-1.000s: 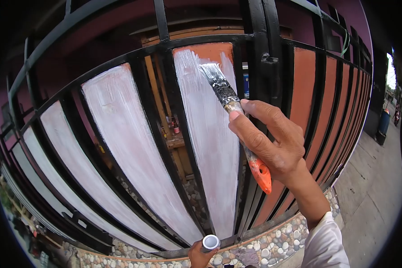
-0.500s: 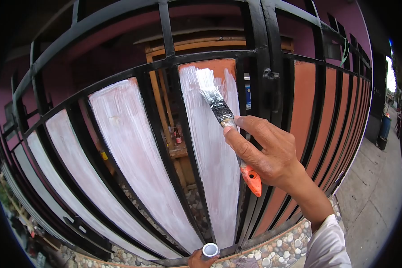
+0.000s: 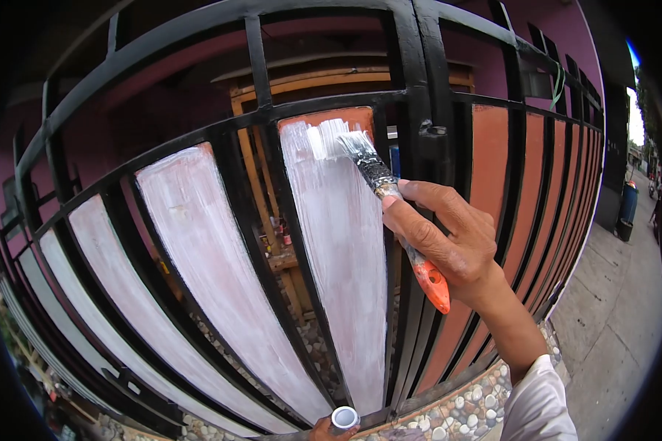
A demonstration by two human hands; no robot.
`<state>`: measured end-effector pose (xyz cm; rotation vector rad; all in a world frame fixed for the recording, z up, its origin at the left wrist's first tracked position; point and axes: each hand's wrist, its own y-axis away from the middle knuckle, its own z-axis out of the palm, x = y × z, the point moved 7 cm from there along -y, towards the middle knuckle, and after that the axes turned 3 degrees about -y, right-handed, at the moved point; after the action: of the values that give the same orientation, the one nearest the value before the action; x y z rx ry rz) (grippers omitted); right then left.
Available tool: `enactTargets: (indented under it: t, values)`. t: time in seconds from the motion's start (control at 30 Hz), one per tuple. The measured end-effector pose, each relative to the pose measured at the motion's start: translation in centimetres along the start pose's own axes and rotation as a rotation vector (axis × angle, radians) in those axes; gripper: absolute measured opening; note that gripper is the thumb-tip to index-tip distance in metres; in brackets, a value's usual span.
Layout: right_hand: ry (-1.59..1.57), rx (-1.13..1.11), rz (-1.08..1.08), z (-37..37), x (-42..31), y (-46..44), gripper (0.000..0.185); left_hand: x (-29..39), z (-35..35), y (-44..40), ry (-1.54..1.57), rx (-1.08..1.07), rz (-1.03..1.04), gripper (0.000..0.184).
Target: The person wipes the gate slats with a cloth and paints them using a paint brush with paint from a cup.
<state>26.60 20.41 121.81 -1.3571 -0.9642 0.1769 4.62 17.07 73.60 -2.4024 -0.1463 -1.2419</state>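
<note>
My right hand point(image 3: 449, 231) grips a paintbrush point(image 3: 421, 268) with an orange handle end and a paint-spattered ferrule. Its white-loaded bristles press on the upper part of a gate slat point(image 3: 338, 242). That slat is coated in streaky white, with orange showing along its top edge and upper right corner. Low in the view, my left hand point(image 3: 322, 429) is wrapped round a small white-rimmed cup point(image 3: 344, 417), with pale paint seen inside. Much of the left hand is cut off by the bottom edge.
Black metal bars point(image 3: 257, 62) frame the slats. White-coated slats point(image 3: 213, 272) stand to the left, orange slats point(image 3: 487, 162) to the right. A latch point(image 3: 432, 130) juts from the gate post. Pebbled paving point(image 3: 456, 411) lies below, with a concrete path point(image 3: 603, 323) at right.
The brush has swept rightward across the slat's top, leaving fresh white strokes over part of the orange there. My left hand still holds the cup low down. The view has shifted slightly.
</note>
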Motion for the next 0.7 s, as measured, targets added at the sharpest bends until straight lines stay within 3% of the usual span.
enactTargets:
  t: [0.33,0.5,0.7]
  values:
    - [-0.087,-0.092,0.058,0.1,0.0,1.6,0.039,1.5,-0.6,0.1,-0.071,0.021,0.043,0.062]
    - [0.007,0.048,0.0,-0.8,1.6,-0.3,0.041,2.2,-0.7,0.1,-0.047,-0.008,0.029,0.062]
    - [-0.032,-0.025,0.068,0.1,1.5,1.4,0.036,2.3,-0.4,0.4,-0.057,-0.008,0.042,0.064]
